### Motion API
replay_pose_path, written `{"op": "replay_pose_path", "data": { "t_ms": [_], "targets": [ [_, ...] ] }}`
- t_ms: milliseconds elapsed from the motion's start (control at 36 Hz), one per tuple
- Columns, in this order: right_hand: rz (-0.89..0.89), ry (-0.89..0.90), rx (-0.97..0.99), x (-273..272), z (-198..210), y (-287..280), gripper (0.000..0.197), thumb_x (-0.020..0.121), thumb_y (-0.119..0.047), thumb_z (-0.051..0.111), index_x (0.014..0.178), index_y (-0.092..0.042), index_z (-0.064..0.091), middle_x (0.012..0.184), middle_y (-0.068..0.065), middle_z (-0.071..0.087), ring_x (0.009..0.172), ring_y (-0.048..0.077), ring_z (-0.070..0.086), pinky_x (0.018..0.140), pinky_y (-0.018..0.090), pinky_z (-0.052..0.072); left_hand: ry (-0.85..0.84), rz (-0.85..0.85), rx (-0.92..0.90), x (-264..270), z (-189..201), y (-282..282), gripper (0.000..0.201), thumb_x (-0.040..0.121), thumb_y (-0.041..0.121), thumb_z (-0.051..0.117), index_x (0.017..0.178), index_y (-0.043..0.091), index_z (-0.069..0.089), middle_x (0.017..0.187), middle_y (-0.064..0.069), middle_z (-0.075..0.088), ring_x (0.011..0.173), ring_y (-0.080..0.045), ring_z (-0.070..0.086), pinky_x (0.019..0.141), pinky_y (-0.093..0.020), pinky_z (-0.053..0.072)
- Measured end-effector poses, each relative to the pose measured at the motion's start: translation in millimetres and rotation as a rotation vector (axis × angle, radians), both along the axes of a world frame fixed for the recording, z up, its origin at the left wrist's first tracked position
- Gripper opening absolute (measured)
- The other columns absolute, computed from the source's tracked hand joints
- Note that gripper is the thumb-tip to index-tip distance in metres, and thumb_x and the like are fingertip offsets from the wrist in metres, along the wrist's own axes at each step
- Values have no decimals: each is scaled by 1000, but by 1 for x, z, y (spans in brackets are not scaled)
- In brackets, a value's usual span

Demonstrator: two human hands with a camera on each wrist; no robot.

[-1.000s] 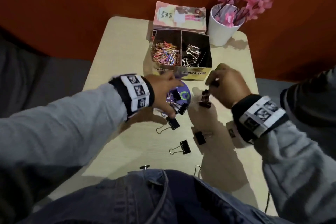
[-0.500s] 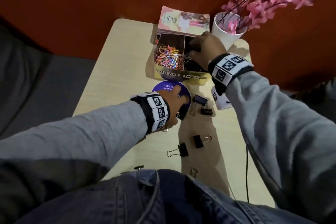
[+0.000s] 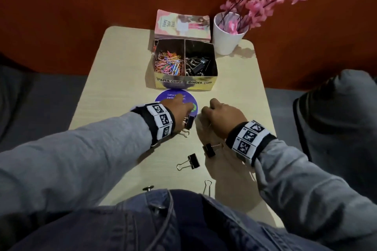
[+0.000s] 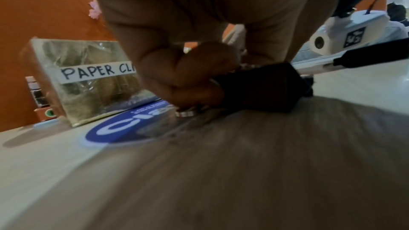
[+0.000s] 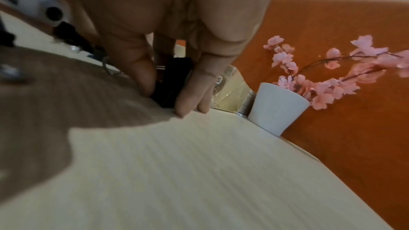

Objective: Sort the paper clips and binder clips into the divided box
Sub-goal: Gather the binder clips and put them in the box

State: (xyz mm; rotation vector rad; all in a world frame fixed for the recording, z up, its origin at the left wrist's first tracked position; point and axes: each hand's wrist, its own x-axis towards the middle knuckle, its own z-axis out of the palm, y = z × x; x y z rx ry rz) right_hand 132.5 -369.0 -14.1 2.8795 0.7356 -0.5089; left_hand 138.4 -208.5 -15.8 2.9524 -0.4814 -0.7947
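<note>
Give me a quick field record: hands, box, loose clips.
left hand: grips a black binder clip on the purple disc
right hand: pinches another binder clip on the table
box: paper clips left, binder clips right
loose clips: two black ones on the table nearer the person

a pale wood-grain finish, smooth and matt, is seen on the table [image 3: 126, 79]. the divided box [image 3: 183, 84] is wrapped in glossy, crinkled film with paper labels. the binder clip [image 3: 193, 161] is made of matt black metal with shiny wire handles. grey knitted cloth [image 3: 81, 149] and blue denim [image 3: 142, 226] are worn.
</note>
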Motion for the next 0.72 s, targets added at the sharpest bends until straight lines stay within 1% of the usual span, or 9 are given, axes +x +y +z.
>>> {"op": "replay_pose_path", "data": {
  "t_ms": [56,139,222,278,361,472,583,639,722],
  "targets": [
    [-17,-6,-2,-7,1,2,34,92,-15,48,126,-10,49,119,12,46,105,33,56,66,33,35,-12,0,-29,2,3,2,25,83,27,61,105,21,51,115,-8,48,100,-30,53,74,-29,39],
    [-40,-11,32,-15,4,3,33,93,-20,43,124,-8,51,119,14,46,106,34,54,67,34,34,-40,45,-111,11,13,5,20,81,29,63,93,21,49,107,-7,53,93,-28,54,74,-29,42],
    [-76,-10,60,-20,7,3,34,93,-22,42,121,-8,55,119,13,47,105,33,55,68,33,35,-99,91,-220,29,33,4,20,81,22,65,99,19,55,99,-2,55,87,-22,53,71,-27,41],
    [-87,14,75,-21,10,3,34,93,-24,43,122,-10,56,120,11,48,106,32,55,71,33,39,-127,139,-307,47,51,1,22,83,20,66,103,19,57,97,-1,55,85,-19,51,66,-24,39],
    [-75,39,78,-20,11,3,34,91,-25,46,119,-11,58,119,10,51,105,31,56,70,31,39,-220,153,-326,77,73,-7,26,84,22,64,109,18,58,96,0,55,84,-19,49,62,-24,36],
    [-58,38,76,-22,11,4,33,92,-27,47,118,-11,60,116,10,52,101,31,57,68,29,36,-258,159,-280,112,85,-19,33,85,27,62,115,14,58,113,-7,62,90,-22,52,73,-27,36],
    [-51,18,112,-23,8,3,30,92,-23,46,117,-12,61,111,8,54,98,30,58,65,29,35,-268,162,-242,132,74,-31,35,87,24,58,119,10,59,122,-12,62,108,-31,58,75,-26,35],
    [-52,7,129,-22,7,3,30,93,-23,45,116,-12,61,109,8,55,98,29,58,66,28,33,-247,165,-243,136,67,-33,36,87,20,60,122,11,58,124,-11,61,110,-30,58,75,-25,35],
    [-19,-20,150,-21,4,1,29,93,-23,45,113,-13,62,108,7,58,103,29,55,68,28,32,-256,166,-306,139,66,-28,45,84,27,67,126,17,54,129,-9,56,112,-27,55,80,-27,36]
  ]
}}
